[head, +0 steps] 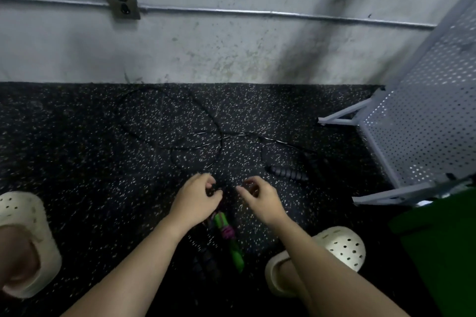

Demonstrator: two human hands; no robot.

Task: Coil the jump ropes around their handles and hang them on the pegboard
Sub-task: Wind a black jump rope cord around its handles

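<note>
A thin black jump rope (pixel 195 148) lies in loose loops on the speckled floor, one black handle (pixel 287 174) at the right and another black handle (pixel 206 261) under my left forearm. Beside that one lies a green-handled rope (pixel 229 237) with purple cord wound round its handles. My left hand (pixel 197 199) hovers at the near end of a rope loop, fingers curled, seemingly pinching the black cord. My right hand (pixel 260 199) is close beside it, fingers curled too; the dark floor hides whether it holds cord. The white pegboard (pixel 425 110) stands at the right.
A grey wall with a conduit pipe and an outlet (pixel 123 3) runs behind. The pegboard's white feet (pixel 342 117) stick out onto the floor. A green bin (pixel 438 244) sits at the near right. My cream clogs (pixel 340 247) flank the ropes.
</note>
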